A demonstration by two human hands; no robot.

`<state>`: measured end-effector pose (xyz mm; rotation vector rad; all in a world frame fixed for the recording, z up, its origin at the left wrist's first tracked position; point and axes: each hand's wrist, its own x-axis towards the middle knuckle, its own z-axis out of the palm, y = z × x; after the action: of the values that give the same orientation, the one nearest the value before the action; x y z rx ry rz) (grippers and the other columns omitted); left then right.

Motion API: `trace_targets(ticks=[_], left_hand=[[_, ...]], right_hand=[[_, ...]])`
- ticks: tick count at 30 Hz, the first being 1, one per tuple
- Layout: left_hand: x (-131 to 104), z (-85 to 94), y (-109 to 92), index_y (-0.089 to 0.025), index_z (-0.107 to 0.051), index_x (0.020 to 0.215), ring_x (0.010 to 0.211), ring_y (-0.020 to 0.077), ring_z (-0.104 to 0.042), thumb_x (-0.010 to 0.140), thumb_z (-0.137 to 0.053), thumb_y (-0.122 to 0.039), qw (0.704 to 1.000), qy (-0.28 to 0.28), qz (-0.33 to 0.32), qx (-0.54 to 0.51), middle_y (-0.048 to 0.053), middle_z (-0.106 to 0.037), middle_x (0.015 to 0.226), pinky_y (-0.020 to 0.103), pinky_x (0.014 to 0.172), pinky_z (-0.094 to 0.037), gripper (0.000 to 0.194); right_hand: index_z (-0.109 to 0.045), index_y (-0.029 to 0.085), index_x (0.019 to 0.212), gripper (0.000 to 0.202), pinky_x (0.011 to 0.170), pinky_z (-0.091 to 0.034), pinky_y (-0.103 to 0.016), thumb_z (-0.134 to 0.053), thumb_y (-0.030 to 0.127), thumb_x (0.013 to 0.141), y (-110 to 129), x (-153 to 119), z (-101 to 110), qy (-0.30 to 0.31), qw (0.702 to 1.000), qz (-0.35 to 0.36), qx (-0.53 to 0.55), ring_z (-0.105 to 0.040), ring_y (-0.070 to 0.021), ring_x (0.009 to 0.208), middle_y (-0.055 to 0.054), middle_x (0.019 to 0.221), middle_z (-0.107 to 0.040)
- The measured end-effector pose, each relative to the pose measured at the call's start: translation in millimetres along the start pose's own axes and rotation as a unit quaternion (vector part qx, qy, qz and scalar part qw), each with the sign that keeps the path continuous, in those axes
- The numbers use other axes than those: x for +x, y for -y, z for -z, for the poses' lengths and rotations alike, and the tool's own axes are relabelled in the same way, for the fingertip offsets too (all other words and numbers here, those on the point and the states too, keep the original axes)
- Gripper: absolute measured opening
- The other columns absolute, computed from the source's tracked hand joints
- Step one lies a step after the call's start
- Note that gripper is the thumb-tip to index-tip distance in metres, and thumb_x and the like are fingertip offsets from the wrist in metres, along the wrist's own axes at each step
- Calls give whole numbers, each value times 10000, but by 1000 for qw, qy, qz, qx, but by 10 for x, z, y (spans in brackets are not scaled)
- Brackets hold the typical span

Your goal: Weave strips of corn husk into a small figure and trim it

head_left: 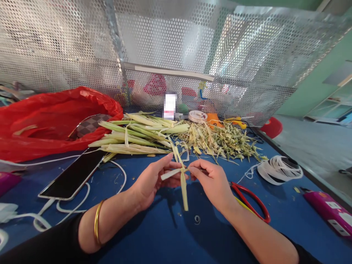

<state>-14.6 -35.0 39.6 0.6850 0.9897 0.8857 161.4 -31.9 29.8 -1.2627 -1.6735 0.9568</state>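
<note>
Pale corn husk strips (184,189) cross at a small knot between my hands, one end hanging down, one pointing left and others rising toward the pile. My left hand (150,179), palm turned up, has its fingers curled behind the strips and its thumb raised beside them. With thumb and forefinger pressed together, my right hand (210,179) pinches a strip end beside the knot. Just beyond lies a heap of long green-white husks (137,137). Red-handled scissors (254,200) rest by my right forearm, partly hidden by it.
Husk scraps (220,141) are heaped at the back right. A white cord spool (279,170) and a purple box (330,211) stand right. At left are a dark phone (73,176) with white cables and a red plastic bag (55,117). A perforated metal screen (170,40) rises behind.
</note>
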Motion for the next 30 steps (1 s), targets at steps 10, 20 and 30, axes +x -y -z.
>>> trace_targets(ticks=[10, 20, 30], left_hand=[[-33, -69, 46, -116, -671, 789, 450, 95, -590, 640, -755, -268, 995, -27, -16, 98, 10, -654, 570, 176, 476, -427, 229], [-2, -63, 100, -123, -702, 811, 478, 93, -585, 605, -773, -271, 987, -82, -115, 79, 19, -679, 631, 175, 459, -400, 263], [70, -32, 174, -108, -711, 856, 578, 129, -627, 598, -779, -276, 991, -98, -89, 0, 48, -692, 655, 203, 558, -444, 315]], right_hand=[[-618, 205, 932, 160, 686, -484, -287, -609, 323, 823, -51, 6, -27, -39, 996, 77, -19, -612, -176, 724, -27, 790, -646], [-558, 179, 633, 310, 532, -375, -207, -490, 335, 892, 61, -74, -55, 86, 991, 14, -97, -495, -104, 541, 36, 554, -546], [-616, 189, 927, 151, 839, -375, -344, -466, 189, 920, -32, -88, -89, -56, 861, 342, -373, -578, -166, 762, -39, 831, -639]])
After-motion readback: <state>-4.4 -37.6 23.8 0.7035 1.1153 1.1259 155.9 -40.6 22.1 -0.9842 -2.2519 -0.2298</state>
